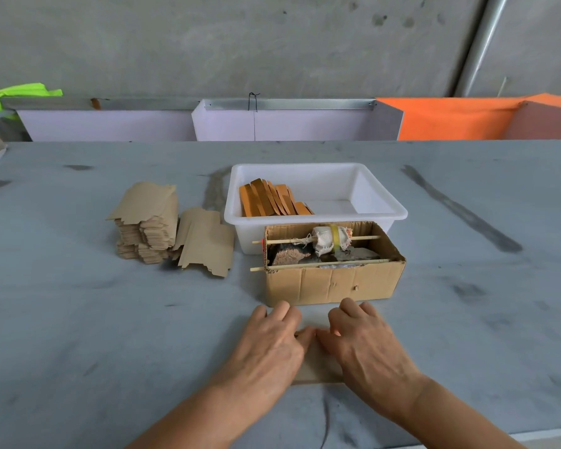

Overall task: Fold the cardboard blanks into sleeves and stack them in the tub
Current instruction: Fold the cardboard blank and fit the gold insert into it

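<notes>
Both of your hands lie side by side on the grey table [78, 335], palms down: your left hand [269, 345] and your right hand [366, 341] press with relaxed, slightly bent fingers on a flat brown cardboard blank [316, 364] just in front of you, thumbs almost meeting over its middle. Neither hand curls round it. Most of that blank is hidden under your palms; only a strip between them and its near edge show, so its full outline cannot be made out, though the visible part runs away from you with its long axis pointing toward the boxes. Just beyond your fingertips stands an open brown corrugated cardboard box [331, 283], holding a bundle of white cloth bound with yellow tape [329, 241], threaded on one of two thin wooden sticks [321, 264] that cross its top, with dark scraps beneath that are hard to identify. Touching its far side is the white rectangular plastic tub [382, 202], where a row of orange folded cardboard sleeves [272, 199] leans on edge in the left part; the near wall hides their bottoms. To the left of the tub rises a tall stack of unfolded brown cardboard blanks [146, 222], with a few loose blanks [206, 243] propped against its right side.
</notes>
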A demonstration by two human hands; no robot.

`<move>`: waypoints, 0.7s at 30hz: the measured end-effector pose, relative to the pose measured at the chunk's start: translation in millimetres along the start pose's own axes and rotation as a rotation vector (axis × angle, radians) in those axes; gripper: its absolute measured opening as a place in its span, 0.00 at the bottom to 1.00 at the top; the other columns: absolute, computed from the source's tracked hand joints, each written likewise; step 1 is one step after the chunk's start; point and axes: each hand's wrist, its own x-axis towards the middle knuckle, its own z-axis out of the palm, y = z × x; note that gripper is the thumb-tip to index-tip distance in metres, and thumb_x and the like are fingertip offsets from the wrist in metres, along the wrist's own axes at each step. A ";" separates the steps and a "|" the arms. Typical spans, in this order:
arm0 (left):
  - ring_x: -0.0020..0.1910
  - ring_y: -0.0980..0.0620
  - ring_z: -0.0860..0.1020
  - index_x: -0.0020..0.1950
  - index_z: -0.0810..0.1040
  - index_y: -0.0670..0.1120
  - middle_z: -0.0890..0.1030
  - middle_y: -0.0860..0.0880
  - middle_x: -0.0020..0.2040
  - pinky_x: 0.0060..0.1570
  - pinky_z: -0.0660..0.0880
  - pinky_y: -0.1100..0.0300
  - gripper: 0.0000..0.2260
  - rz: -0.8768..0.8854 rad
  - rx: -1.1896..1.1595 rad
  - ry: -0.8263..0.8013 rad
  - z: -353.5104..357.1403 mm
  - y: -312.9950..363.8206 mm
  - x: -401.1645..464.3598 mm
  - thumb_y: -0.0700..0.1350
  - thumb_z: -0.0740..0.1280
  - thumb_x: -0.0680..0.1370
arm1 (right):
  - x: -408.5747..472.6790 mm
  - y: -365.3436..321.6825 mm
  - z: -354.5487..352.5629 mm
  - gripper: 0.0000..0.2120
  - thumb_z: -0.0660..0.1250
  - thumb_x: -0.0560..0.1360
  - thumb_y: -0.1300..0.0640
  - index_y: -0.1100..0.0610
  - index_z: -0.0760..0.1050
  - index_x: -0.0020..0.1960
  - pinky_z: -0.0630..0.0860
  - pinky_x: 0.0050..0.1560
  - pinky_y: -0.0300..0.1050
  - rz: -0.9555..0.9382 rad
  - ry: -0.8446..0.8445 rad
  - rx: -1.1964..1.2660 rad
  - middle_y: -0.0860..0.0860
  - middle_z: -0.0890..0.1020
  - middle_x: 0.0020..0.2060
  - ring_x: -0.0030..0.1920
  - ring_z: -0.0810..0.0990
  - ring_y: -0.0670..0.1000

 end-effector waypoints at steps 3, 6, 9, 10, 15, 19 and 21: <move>0.32 0.53 0.75 0.37 0.84 0.51 0.74 0.53 0.31 0.28 0.66 0.61 0.07 -0.006 -0.017 -0.006 0.4 -1.3 -0.7 0.45 0.66 0.67 | -2.3 3.5 -0.1 0.08 0.75 0.56 0.61 0.51 0.79 0.31 0.70 0.30 0.42 -0.004 0.002 -0.010 0.48 0.75 0.29 0.33 0.74 0.50; 0.31 0.52 0.77 0.37 0.85 0.50 0.74 0.51 0.29 0.26 0.69 0.64 0.10 -0.065 -0.072 0.029 1.9 -8.3 -6.3 0.42 0.63 0.65 | -9.0 17.1 2.1 0.12 0.75 0.53 0.65 0.51 0.81 0.32 0.71 0.29 0.43 0.038 0.028 0.015 0.49 0.76 0.30 0.33 0.75 0.51; 0.30 0.52 0.77 0.39 0.85 0.48 0.76 0.51 0.31 0.27 0.71 0.65 0.14 -0.103 -0.094 0.046 2.0 -13.8 -15.2 0.38 0.61 0.63 | -15.9 25.9 7.5 0.16 0.77 0.53 0.70 0.53 0.82 0.36 0.71 0.28 0.44 0.128 0.076 0.135 0.50 0.78 0.32 0.33 0.76 0.54; 0.30 0.52 0.77 0.40 0.85 0.48 0.76 0.51 0.31 0.27 0.71 0.65 0.14 -0.110 -0.098 0.031 1.5 -14.7 -18.0 0.38 0.63 0.62 | -17.7 25.8 9.5 0.18 0.78 0.53 0.71 0.53 0.83 0.38 0.72 0.29 0.44 0.148 0.083 0.176 0.51 0.79 0.34 0.34 0.78 0.55; 0.38 0.54 0.77 0.46 0.84 0.47 0.78 0.53 0.40 0.32 0.72 0.66 0.21 -0.134 -0.157 -0.076 -2.6 -15.1 -25.6 0.37 0.58 0.61 | -37.1 22.6 7.6 0.12 0.71 0.71 0.62 0.50 0.83 0.52 0.76 0.46 0.51 0.278 0.095 0.557 0.48 0.80 0.47 0.50 0.77 0.53; 0.60 0.53 0.66 0.71 0.69 0.50 0.68 0.53 0.61 0.56 0.65 0.62 0.26 -0.239 -0.365 -0.069 11.2 -22.9 -30.6 0.33 0.55 0.75 | -44.9 18.1 -0.3 0.11 0.72 0.68 0.48 0.49 0.83 0.48 0.77 0.48 0.51 0.156 0.067 0.643 0.45 0.80 0.51 0.53 0.77 0.50; 0.61 0.56 0.66 0.71 0.69 0.52 0.69 0.53 0.60 0.60 0.63 0.65 0.22 -0.290 -0.489 -0.057 15.0 -25.1 -27.9 0.37 0.55 0.79 | -44.3 13.1 -0.5 0.05 0.74 0.66 0.55 0.52 0.84 0.42 0.79 0.43 0.50 0.132 0.086 0.621 0.46 0.82 0.46 0.46 0.80 0.50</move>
